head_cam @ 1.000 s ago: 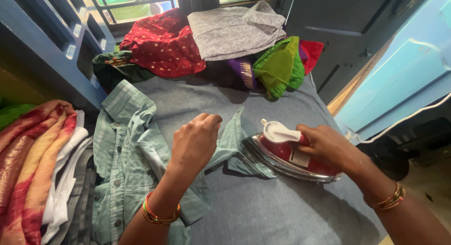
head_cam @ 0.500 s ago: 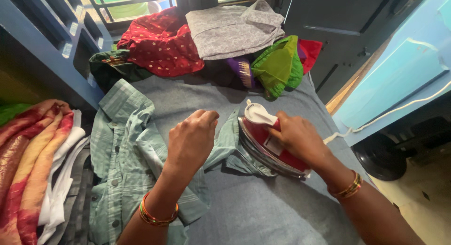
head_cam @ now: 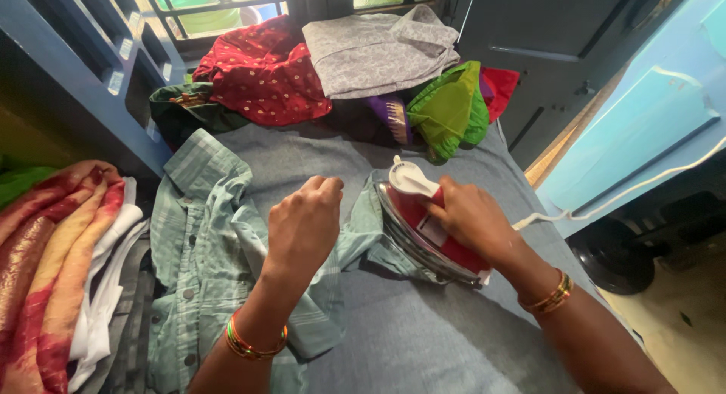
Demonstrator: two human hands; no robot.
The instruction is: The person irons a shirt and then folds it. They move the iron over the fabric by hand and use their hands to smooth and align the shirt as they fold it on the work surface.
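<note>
A pale green checked shirt (head_cam: 204,250) lies spread on a grey cloth-covered ironing surface (head_cam: 423,341). My left hand (head_cam: 306,220) is closed on a fold of the shirt's sleeve near the middle, pinching the fabric. My right hand (head_cam: 473,216) grips the handle of a red and white electric iron (head_cam: 420,224), whose metal soleplate presses the sleeve end just right of my left hand. Both wrists wear bangles.
A pile of clothes sits at the far end: red dotted cloth (head_cam: 265,72), grey garment (head_cam: 378,50), bright green cloth (head_cam: 450,107). Folded red-and-yellow fabric (head_cam: 53,265) is stacked at the left. The iron's white cord (head_cam: 620,193) trails right. A blue frame (head_cam: 91,76) stands behind-left.
The iron and my right hand have slid left and further along the sleeve, toward my left hand. My left hand has kept its hold on the fabric.
</note>
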